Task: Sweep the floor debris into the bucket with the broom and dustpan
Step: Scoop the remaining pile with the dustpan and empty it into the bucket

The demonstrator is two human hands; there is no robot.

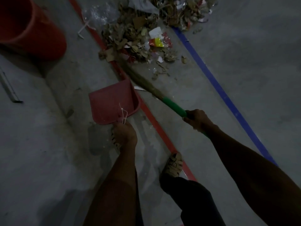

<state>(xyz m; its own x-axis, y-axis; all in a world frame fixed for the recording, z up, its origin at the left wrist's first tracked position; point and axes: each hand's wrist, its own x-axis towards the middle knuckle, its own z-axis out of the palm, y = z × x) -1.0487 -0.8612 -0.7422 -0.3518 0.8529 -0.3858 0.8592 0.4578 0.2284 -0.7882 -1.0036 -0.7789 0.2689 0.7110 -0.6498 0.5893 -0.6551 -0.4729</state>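
Left hand: the left hand (124, 132) is wrapped around the handle end of the pink dustpan (114, 101), which sits low over the floor with its open mouth pointing up toward the pile.

Right hand: the right hand (197, 119) is clamped around the green grip of the broom (151, 88). The two hands sit well apart, one tool each.

Broom: it runs diagonally up-left from the grip, and the bristle end reaches the near edge of the debris (138, 39) (blurry there, so whether the tips actually touch the leaves is hard to say).

Debris: a big heap of dry leaves, paper scraps and plastic wrappers at the top, sitting between the red floor line (156, 123) and the blue floor line (219, 88), with loose bits trailing toward the pan.

Bucket: the red bucket (32, 30) stands top left, well apart from the pile and a fair reach from the pan.

Pan contents: looks basically empty right now, so the job seems to be at an early scoop.

Step in hand: pulling litter into the pan. Probably best to press the pan's lip flat to the floor, close to the heap, then draw short strokes toward it.

Watch out: light wrappers will likely skid past, so small loads and a level carry to the bucket.
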